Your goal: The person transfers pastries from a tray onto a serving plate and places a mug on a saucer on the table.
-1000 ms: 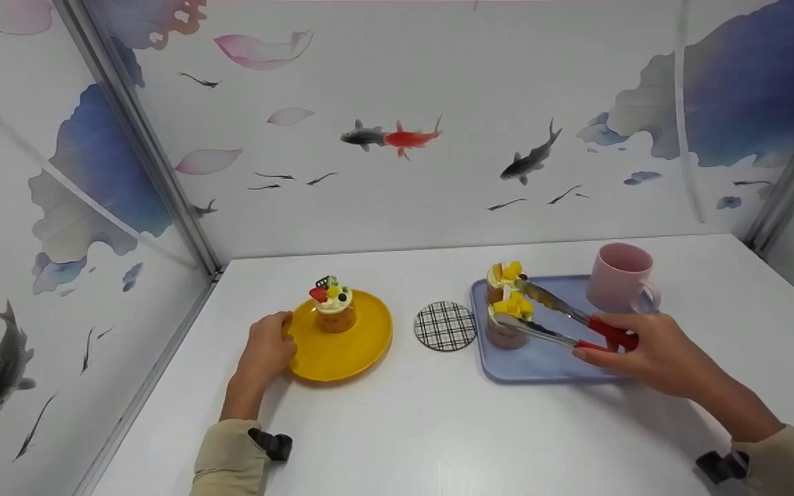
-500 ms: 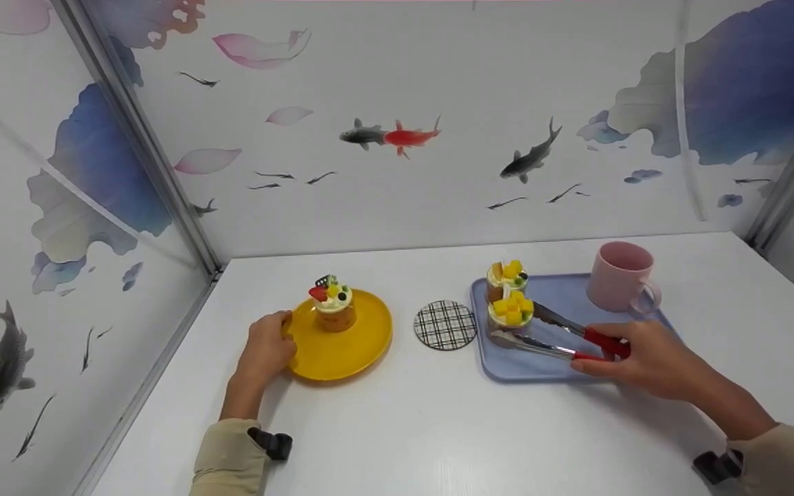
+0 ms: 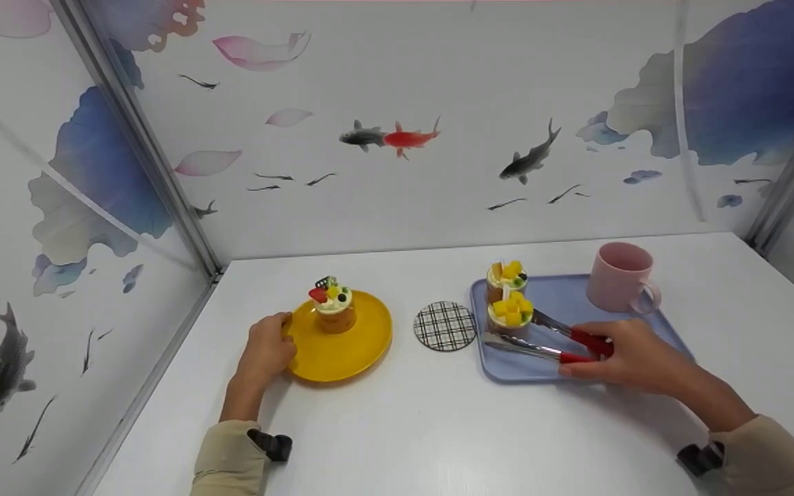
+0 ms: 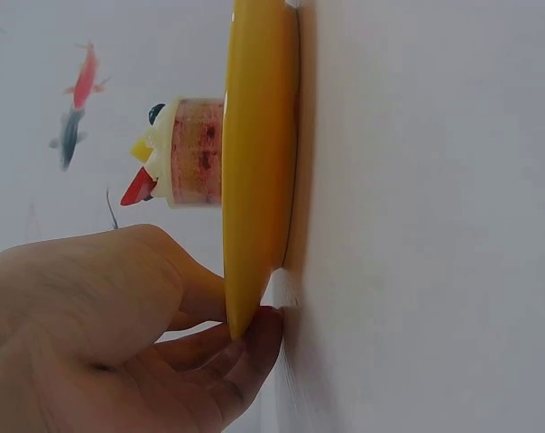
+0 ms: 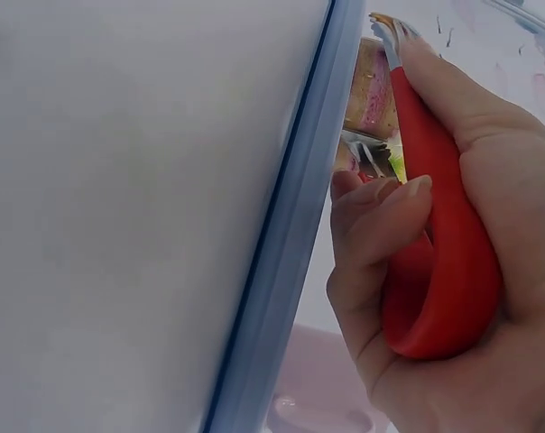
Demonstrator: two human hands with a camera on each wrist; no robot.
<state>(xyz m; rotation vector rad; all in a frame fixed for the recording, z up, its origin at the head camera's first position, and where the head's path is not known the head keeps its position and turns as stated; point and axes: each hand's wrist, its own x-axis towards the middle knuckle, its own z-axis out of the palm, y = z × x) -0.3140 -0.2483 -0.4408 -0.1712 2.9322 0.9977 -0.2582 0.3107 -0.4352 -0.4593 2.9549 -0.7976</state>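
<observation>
My left hand pinches the left rim of a yellow plate, thumb above and fingers below, as the left wrist view shows. A dessert cup topped with cream, a strawberry piece and other fruit stands upright on that plate. My right hand grips red-handled metal tongs. Their spread arms lie on either side of the nearer dessert cup with yellow fruit cubes on top; whether they touch it I cannot tell. Just behind it stands another fruit-topped cup, both at the left end of a blue tray.
A pink mug stands at the tray's back right. Between plate and tray lies a round checked coaster. Everything rests on a white table, bounded by printed panels at the back and left.
The tongs have moved down and slightly left, from the top of the nearer cup to around its sides. My right hand has followed them. The left hand and plate have stayed put.
</observation>
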